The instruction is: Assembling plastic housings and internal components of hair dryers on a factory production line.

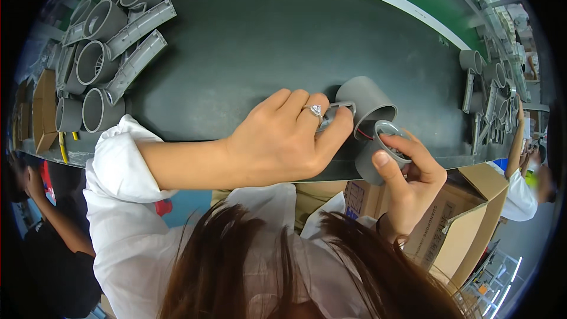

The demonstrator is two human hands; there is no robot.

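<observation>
L hand (277,142) pinching small metal clip (341,107) by grey tube (366,101); R hand (407,177) fingers wrapped round motor housing (378,153). I'd keep housing steady, mind red wire (365,134)

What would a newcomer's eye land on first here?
Probably the two hands at centre: the left hand, wearing a ring, rests on a grey tube on the dark belt, while the right hand holds a second grey cylinder. Next, the heap of grey housings at upper left.
</observation>
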